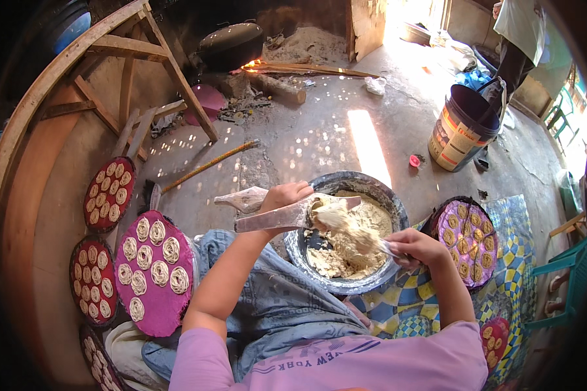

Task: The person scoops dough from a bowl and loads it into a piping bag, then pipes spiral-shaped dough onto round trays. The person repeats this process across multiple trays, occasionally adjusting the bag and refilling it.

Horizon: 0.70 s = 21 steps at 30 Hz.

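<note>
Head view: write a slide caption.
Over a basin of dough, the left hand holds a wooden tool, the right hand a utensil.

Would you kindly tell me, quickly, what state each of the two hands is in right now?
Left hand: closed, holding the wooden tool.
Right hand: closed, holding a light-coloured utensil; its exact kind cannot be told.

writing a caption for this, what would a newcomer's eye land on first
The broad basin of pale dough near the centre, with the left hand holding a wooden tool over its left side. Farther left, the vivid magenta tray dotted with coiled nests. At the top, bright flames close by a dark pan.
</note>
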Available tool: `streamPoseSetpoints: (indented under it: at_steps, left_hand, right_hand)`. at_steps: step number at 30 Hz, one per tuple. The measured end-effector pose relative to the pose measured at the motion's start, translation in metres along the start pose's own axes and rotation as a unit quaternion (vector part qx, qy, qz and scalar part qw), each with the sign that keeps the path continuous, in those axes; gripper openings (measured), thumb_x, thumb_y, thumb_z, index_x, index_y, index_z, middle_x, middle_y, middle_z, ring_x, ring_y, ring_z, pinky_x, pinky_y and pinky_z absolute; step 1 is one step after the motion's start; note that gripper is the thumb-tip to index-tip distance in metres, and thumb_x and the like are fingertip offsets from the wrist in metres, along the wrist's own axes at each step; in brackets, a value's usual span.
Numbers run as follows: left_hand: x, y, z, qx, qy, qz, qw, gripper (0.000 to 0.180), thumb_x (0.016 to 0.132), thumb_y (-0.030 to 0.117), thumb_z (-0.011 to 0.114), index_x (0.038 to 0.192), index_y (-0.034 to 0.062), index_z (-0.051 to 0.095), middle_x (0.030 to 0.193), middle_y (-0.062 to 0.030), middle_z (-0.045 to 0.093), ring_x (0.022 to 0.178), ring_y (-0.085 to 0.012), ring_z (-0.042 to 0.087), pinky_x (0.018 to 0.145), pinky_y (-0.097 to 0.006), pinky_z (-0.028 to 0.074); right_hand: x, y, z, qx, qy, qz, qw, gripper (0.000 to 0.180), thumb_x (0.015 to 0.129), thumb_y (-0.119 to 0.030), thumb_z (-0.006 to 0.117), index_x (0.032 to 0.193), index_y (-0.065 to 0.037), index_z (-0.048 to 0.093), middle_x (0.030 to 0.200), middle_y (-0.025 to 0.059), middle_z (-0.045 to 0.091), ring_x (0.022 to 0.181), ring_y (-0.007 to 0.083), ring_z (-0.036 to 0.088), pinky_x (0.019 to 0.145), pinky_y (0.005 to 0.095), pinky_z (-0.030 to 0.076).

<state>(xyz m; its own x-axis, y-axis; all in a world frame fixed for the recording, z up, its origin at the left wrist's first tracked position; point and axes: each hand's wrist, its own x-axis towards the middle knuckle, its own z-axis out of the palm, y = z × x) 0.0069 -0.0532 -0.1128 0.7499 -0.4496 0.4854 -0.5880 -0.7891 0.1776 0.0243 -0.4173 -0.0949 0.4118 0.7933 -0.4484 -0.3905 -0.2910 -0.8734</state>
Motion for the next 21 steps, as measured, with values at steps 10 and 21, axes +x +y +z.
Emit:
streamPoseSetpoints:
  at_steps: [10,21]
  left_hand:
    - [0.015,0.018,0.009,0.071,-0.074,-0.039,0.994,0.013,0.078,0.023,0.06,0.086,0.0134,0.056,0.08,-0.005,0.059,0.075,-0.0238,0.065,0.062,-0.036,0.054]
    - [0.017,-0.004,-0.008,0.134,0.005,-0.07,0.988,0.027,0.077,0.034,0.065,0.078,0.0099,0.052,0.074,-0.0084,0.053,0.07,-0.0286,0.062,0.056,-0.038,0.05]
  right_hand:
    - [0.037,-0.032,0.087,-0.736,0.315,-0.243,0.548,0.038,0.083,-0.006,0.056,0.119,-0.014,0.063,0.065,0.0041,0.057,0.052,0.018,0.058,0.046,0.0339,0.044]
    - [-0.024,-0.065,0.068,-0.751,0.339,-0.232,0.517,0.028,0.087,-0.013,0.058,0.114,-0.013,0.066,0.066,0.0042,0.057,0.053,0.0196,0.059,0.049,0.0348,0.046]
